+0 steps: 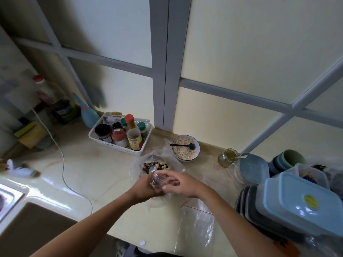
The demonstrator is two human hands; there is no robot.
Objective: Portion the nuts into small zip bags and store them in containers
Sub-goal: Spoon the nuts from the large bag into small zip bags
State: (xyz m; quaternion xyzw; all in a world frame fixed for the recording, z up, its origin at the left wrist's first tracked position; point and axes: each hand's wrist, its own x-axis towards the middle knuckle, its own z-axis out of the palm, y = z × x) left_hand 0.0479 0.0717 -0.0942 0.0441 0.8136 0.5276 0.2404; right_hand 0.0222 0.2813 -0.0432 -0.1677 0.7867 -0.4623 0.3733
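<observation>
Both hands meet over the counter just in front of the large clear bag of mixed nuts (155,166), which lies open in front of the white basket of condiment bottles (121,135). The left hand (146,186) and the right hand (176,182) each have fingers curled around a small clear zip bag (157,180) held between them. Right of the nut bag stand an oat bowl (185,148) and stacked lidded containers (300,201).
</observation>
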